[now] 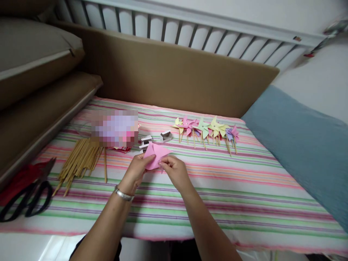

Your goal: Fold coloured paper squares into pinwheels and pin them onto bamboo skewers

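Note:
A sheet of pink paper [158, 151], partly folded with pointed corners, is held up between both hands above the striped cloth. My left hand [136, 169] grips its left side, thumb on top. At its lower right edge my right hand [174, 168] pinches a corner between thumb and fingers. Just behind the paper stand small open white boxes [146, 140], partly hidden by it; another small box [166, 136] lies a little to the right. Finished paper pinwheels [202, 127] on sticks, in pink, yellow, green and purple, lie in a row farther right.
A bundle of thin wooden sticks [78, 159] lies at left, beside a blurred-out packet [116, 128]. Black-handled scissors [35, 197] rest on something red at far left. Brown cushions [40, 87], a brown panel [168, 72] and a blue cushion [296, 145] border the striped cloth [231, 188].

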`<state>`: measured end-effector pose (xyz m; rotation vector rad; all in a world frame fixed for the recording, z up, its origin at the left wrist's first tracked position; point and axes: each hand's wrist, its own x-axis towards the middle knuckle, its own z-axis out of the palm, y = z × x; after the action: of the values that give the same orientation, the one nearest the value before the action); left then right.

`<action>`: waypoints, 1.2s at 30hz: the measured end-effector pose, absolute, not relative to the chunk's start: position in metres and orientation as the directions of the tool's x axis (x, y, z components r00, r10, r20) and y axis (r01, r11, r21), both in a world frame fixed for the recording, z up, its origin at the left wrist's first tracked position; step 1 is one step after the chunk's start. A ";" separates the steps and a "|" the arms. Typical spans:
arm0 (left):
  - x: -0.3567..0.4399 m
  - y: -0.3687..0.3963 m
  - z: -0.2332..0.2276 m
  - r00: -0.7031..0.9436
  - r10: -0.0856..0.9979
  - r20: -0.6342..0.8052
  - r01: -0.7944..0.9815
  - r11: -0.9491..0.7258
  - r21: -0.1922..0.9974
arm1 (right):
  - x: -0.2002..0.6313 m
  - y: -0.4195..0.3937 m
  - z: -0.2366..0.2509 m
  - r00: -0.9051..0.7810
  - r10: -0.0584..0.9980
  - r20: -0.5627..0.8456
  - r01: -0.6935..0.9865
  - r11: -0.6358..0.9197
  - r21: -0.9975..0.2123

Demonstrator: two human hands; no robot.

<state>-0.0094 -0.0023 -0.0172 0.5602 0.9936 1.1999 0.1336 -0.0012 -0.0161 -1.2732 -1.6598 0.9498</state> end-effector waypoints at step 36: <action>-0.009 -0.006 -0.018 0.228 0.932 -0.282 -0.187 0.326 0.927 | 0.152 0.007 -0.017 -0.243 0.963 0.115 0.277 0.183 -0.943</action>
<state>-0.0093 -0.0059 -0.0178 0.9106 1.0378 0.9387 0.1524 0.0070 -0.0174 -1.1924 -1.6701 1.0968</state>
